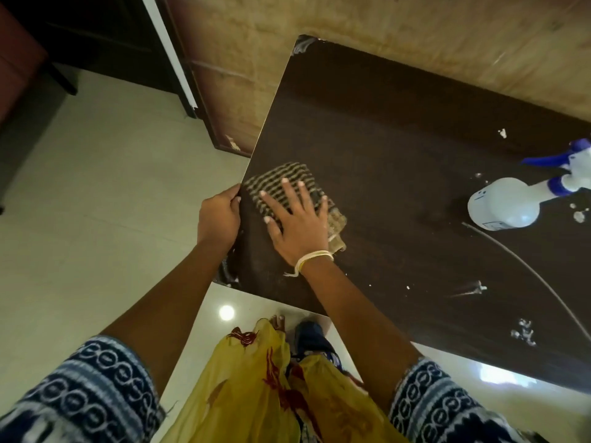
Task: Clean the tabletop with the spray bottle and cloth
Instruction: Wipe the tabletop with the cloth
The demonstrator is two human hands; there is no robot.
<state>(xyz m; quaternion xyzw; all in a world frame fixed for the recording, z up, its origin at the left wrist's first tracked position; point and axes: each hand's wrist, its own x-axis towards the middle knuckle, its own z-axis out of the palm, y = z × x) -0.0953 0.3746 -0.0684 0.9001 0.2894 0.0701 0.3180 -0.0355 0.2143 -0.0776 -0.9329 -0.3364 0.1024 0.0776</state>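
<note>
Two hands are working the near-left corner of the table (399, 148). Right hand (297, 219) is lying flat, fingers spread, pressing on the cloth (281, 179); a pale thread band is sitting on that wrist. Left hand (219, 215) is curling closed over the table's left edge, at 9 o'clock from the cloth, gripping the edge.

Cloth is checked, dark and tan, bunched, lying right at the left edge, partly under the right palm.

Bottle (508, 203) is lying on its side at 3 o'clock from the cloth, well apart from it: white body, blue trigger head pointing to 2 o'clock, cut off by the frame.

Tabletop is dark brown wood grain, showing white flecks and smears at 3 to 5 o'clock around the bottle and near the front edge. Thin dark cable (527, 270) is curving across it from beside the bottle toward 4 o'clock.

Floor (96, 203) is pale glossy tile, reflecting a round light at 6 o'clock. Brown panel wall (383, 24) is running behind the table at 12 o'clock; dark furniture is standing at 10 o'clock.
</note>
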